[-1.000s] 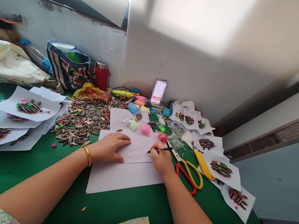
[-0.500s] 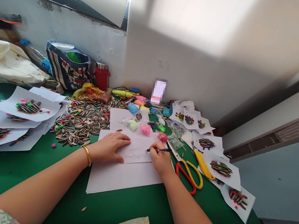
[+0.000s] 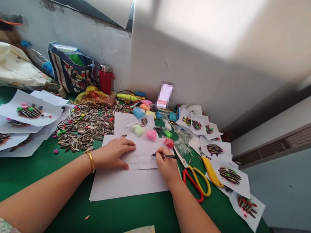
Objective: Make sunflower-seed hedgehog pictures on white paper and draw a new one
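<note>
My right hand (image 3: 166,164) is closed around a black pen (image 3: 169,156), its tip at the right end of a line drawing (image 3: 142,158) on white paper. The drawing looks like a small spiky animal with a pointed snout. Flat on the same sheet (image 3: 150,146), left of the drawing, rests my left hand (image 3: 115,153), fingers stretched and holding nothing. More white paper (image 3: 127,188) lies underneath. Just right of my right hand are scissors (image 3: 197,180) with one red and one yellow handle, blades apart.
Striped sunflower seeds (image 3: 88,124) are heaped to the left. Bagged coloured clay (image 3: 151,134) sits beyond the paper. Finished-looking seed pictures lie on sheets at left (image 3: 20,98) and right (image 3: 247,185). A yellow cutter (image 3: 211,170), red bottle (image 3: 105,79) and upright phone (image 3: 164,95) stand around.
The pen has shifted very slightly left along the right end of the drawing, with a little more line there. My left hand stays in place.
</note>
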### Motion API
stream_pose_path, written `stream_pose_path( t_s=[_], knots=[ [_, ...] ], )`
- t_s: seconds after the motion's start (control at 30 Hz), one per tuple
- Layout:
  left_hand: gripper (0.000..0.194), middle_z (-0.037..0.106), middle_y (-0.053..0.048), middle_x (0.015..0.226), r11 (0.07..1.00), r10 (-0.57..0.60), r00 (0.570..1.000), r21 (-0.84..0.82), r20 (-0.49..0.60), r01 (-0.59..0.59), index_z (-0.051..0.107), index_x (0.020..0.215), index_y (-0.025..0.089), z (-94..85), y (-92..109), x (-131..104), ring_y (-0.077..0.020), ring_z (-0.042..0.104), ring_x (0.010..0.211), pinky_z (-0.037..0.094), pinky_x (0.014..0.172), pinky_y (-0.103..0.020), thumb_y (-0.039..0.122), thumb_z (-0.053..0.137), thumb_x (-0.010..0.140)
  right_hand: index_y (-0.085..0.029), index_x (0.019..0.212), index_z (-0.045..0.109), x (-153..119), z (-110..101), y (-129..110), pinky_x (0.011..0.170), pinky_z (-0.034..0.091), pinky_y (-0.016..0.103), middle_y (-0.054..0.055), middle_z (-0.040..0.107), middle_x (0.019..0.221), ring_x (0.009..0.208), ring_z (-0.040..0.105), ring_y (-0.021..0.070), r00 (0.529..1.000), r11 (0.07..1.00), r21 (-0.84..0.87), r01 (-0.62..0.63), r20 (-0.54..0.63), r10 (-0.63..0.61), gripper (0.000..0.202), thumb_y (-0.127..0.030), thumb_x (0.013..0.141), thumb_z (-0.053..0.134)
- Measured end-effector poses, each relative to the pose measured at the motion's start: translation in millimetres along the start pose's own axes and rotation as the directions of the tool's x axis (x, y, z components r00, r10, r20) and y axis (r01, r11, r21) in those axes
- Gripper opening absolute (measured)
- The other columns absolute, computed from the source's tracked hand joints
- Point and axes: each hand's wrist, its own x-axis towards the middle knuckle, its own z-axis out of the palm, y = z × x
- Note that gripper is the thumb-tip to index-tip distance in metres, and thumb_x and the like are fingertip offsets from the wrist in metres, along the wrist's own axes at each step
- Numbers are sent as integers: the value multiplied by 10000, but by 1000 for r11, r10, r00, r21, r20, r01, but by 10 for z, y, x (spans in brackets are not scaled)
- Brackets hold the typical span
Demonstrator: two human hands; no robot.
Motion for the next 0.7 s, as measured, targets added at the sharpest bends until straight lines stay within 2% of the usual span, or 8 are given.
stream_pose_path(
  t_s=[0.2,0.33,0.53,0.7],
  knots=[
    [732,513,-81,1446,1000,4,1000,-1,-3,-4,556,1366,255,-7,4,2,-344,394,1373,291,1156,-483,480,779,706,-218,758,591,7,-2,15,579,378,272,-14,587,652,626,537,168,1000,1000,-16,-17,-2,17,137,-280,797,474],
    [728,517,-82,1442,1000,9,1000,-2,-9,-9,559,1362,259,-6,3,1,-347,402,1368,300,1150,-484,485,778,706,-215,775,591,6,-4,12,592,392,274,-7,596,680,643,547,171,999,1000,19,18,-30,-17,146,-287,814,471],
    [731,517,-78,1445,1000,7,1000,-6,-16,-7,563,1359,266,5,-2,3,-349,395,1374,298,1151,-487,483,784,697,-213,832,609,16,17,31,630,417,286,5,617,742,681,567,179,999,999,12,49,14,-49,167,-311,841,476],
    [736,510,-78,1453,1000,7,1000,-2,-7,-7,557,1366,258,4,-3,3,-342,387,1381,286,1162,-480,487,780,703,-216,821,603,19,14,45,610,409,285,-1,606,711,656,559,178,1000,1000,6,24,13,-24,152,-305,841,480]
  ],
)
